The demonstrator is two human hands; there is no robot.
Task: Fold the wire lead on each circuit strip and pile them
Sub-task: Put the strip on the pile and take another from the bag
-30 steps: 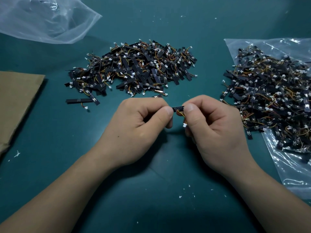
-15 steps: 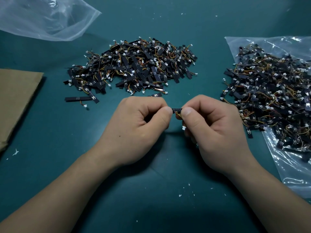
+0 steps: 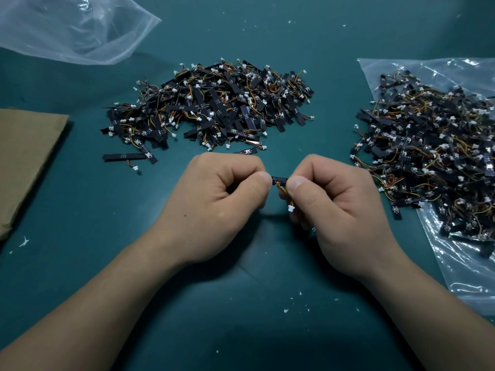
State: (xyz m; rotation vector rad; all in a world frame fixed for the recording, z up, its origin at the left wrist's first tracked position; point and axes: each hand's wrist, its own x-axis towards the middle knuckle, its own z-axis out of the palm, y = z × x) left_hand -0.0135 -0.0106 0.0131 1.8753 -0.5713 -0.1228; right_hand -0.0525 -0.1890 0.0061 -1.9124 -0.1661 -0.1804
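Head view: left hand point(image 3: 214, 207) and right hand point(image 3: 340, 210) both pinch one circuit strip point(image 3: 279, 180) at frame centre, above tabletop point(image 3: 241, 330). White connector point(image 3: 291, 209) dangles below. Strip pile point(image 3: 211, 108) at 12 o'clock; bagged strips point(image 3: 434, 151) at 3 o'clock.

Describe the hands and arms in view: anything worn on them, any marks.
The left hand and right hand are bare: no gloves, rings or watch. No sleeve shows on the left forearm or right forearm. Nails are short, unpainted. One small dark spot marks the left hand's back.
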